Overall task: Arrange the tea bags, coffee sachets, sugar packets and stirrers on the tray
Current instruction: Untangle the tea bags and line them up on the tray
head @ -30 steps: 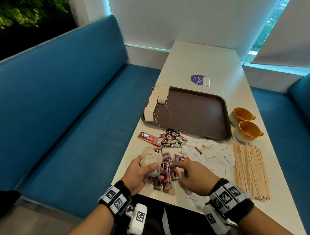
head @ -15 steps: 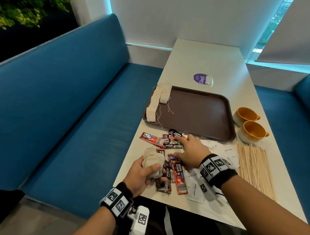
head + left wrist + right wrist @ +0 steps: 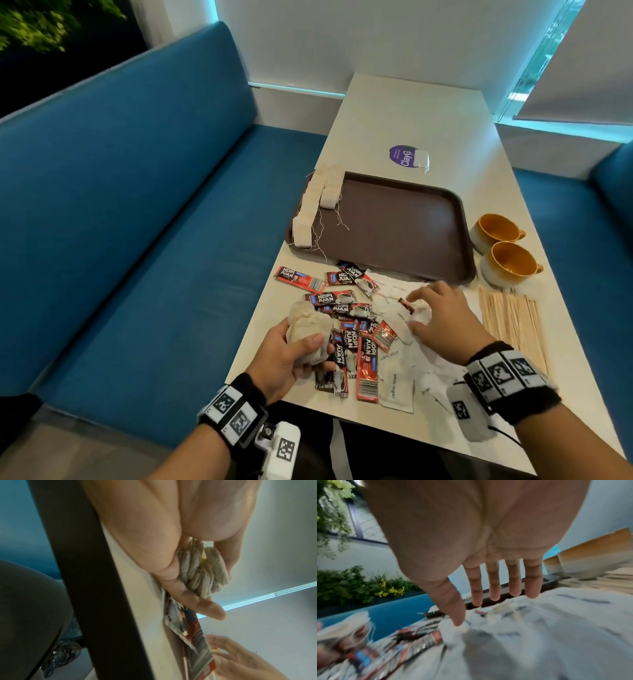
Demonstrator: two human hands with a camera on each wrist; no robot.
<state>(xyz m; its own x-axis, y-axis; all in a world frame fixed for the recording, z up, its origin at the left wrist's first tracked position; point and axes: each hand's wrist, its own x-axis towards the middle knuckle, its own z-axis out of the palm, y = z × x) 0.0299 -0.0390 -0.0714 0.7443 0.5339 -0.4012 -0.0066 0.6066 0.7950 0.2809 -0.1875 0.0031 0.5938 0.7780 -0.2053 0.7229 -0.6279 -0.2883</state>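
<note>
My left hand (image 3: 299, 347) grips a bundle of beige tea bags (image 3: 305, 322) at the table's near left edge; the left wrist view shows the bundle (image 3: 200, 569) squeezed between thumb and fingers. My right hand (image 3: 423, 310) is open, its straight fingers (image 3: 494, 588) spread over the white sugar packets (image 3: 397, 387) and its thumb touching one. Red and black coffee sachets (image 3: 346, 325) lie scattered between my hands. The brown tray (image 3: 394, 219) carries a row of tea bags (image 3: 315, 205) along its left side. Wooden stirrers (image 3: 510, 322) lie at the right.
Two orange-lined cups (image 3: 496, 229) (image 3: 510, 263) stand right of the tray, above the stirrers. A purple sticker (image 3: 402, 156) with one tea bag (image 3: 421, 159) on it lies beyond the tray. A blue bench (image 3: 137, 240) runs along the table's left edge.
My right hand has slid right, off the coffee sachets and onto the sugar packets. My left hand keeps the tea bag bundle in the same place.
</note>
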